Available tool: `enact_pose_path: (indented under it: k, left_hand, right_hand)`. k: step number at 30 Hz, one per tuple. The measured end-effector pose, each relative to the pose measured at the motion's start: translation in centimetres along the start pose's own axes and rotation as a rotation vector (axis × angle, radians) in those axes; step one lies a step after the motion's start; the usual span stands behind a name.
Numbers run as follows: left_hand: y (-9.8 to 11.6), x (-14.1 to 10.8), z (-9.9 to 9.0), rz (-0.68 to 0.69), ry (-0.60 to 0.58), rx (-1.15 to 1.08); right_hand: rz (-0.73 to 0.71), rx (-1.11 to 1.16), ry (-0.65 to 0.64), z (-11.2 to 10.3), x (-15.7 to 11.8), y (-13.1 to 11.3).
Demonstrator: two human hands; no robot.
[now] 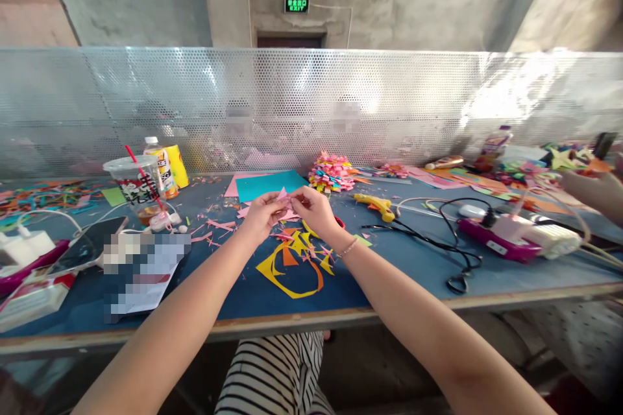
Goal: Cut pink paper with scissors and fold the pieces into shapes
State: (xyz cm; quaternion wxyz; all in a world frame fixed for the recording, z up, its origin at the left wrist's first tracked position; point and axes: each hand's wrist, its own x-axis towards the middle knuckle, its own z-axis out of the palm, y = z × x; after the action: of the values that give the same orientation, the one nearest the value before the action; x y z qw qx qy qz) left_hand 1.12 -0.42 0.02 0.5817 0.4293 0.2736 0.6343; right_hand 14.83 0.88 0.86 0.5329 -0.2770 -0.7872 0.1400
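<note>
Over the middle of the table, both my hands meet at a small pink piece of paper (283, 194). My left hand (264, 214) pinches it from the left, and my right hand (314, 211) has its fingers closed on the other side. Its exact folds are too small to make out. Beneath and in front of the hands lie yellow and orange paper scraps (289, 292), among thin pink offcuts (221, 225). Behind them is a teal sheet of paper (270, 186), and beside it stands a heap of folded paper pieces (331, 173) in pink, yellow and blue.
Yellow-handled scissors (377, 206) and black cables (428, 237) lie right of my hands, near a purple power strip (499, 240). A plastic cup (139, 191), bottle (158, 159) and phone (90, 243) are at left. Another person's hand (591, 187) shows far right. A perforated metal screen (413, 104) stands behind.
</note>
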Motion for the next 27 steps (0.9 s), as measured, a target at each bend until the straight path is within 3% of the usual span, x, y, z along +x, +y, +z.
enact_pose_path:
  k: [13, 27]
  left_hand:
    - [0.5, -0.1, 0.3, -0.004, 0.063, -0.093]
    - [0.6, -0.2, 0.2, -0.058, 0.020, -0.138]
  right_hand:
    - [-0.225, -0.037, -0.052, -0.8, 0.1, -0.1]
    - [-0.422, -0.201, -0.101, -1.6, 0.2, 0.4]
